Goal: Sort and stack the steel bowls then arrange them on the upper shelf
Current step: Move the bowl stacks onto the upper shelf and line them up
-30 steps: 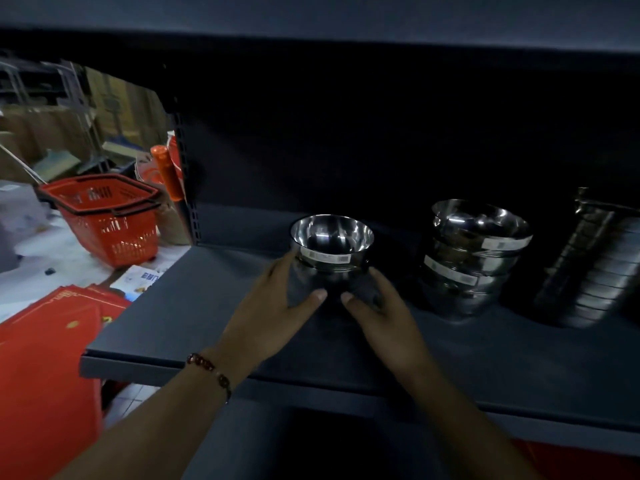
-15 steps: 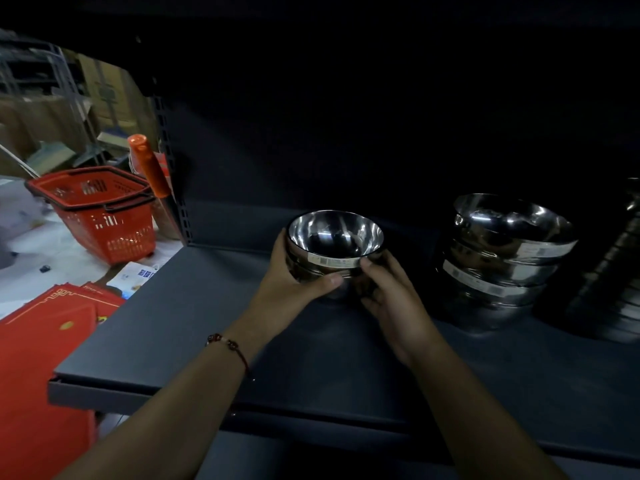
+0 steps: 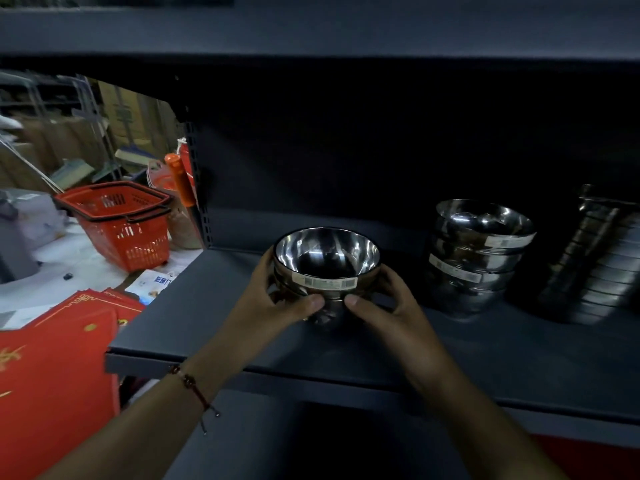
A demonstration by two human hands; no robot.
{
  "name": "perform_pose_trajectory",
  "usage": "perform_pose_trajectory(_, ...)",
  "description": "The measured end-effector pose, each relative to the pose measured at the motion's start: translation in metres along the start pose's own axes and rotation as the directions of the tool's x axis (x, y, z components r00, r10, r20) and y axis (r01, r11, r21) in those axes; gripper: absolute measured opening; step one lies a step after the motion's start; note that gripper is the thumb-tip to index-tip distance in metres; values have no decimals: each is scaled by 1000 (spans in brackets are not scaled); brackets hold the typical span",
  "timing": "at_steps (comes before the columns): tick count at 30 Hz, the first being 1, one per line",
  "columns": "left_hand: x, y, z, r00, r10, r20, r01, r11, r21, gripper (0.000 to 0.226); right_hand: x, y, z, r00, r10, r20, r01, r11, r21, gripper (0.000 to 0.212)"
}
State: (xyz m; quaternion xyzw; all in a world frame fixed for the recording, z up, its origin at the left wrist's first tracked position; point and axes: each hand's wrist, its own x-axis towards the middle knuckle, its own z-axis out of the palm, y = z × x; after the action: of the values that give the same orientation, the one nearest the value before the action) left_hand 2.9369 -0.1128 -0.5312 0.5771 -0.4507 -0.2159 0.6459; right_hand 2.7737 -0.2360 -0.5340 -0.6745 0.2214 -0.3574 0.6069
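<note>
Both hands clamp the small bowl stack (image 3: 325,271): left hand (image 3: 277,303) and right hand (image 3: 388,303) curl round its sides, just above the grey shelf (image 3: 214,320). Polished steel is slippery, so an uneven squeeze could let a nested bowl slip (looks like two, lighting's dim). Shiny, barcode sticker below the rim.

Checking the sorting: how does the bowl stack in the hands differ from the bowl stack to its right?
The held stack is gripped by the left hand and right hand; the middle stack stands free. The held stack looks narrower and shorter, the middle stack wider and taller. Both are shiny steel with barcode labels.
</note>
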Motion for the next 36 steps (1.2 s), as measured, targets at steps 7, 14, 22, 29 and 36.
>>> perform_pose_trajectory(7, -55, 40, -16, 999, 32, 32, -34, 997, 65, 85, -50, -37, 10, 999, -25, 36, 27, 998, -56, 53)
perform_pose_trajectory(14, -104, 83, -25, 999, 47, 16, -48, 993, 105, 78, -98, -75, 18, 1000, -22, 23, 25, 993, -120, 44)
perform_pose_trajectory(22, -135, 167, -37, 994, 102, 46, -108, 983, 149, 78, -142, -154, 25, 992, -103, 73, 113, 982, -154, 59)
perform_pose_trajectory(29, -137, 246, -49, 977, 211, 26, -209, 929, 307, 71, -147, -231, 28, 964, -241, 111, 255, 957, -137, 73)
perform_pose_trajectory(36, -101, 312, -54, 952, 306, 5, -269, 830, 488, 77, -125, -301, 26, 921, -347, 176, 375, 913, -161, 55)
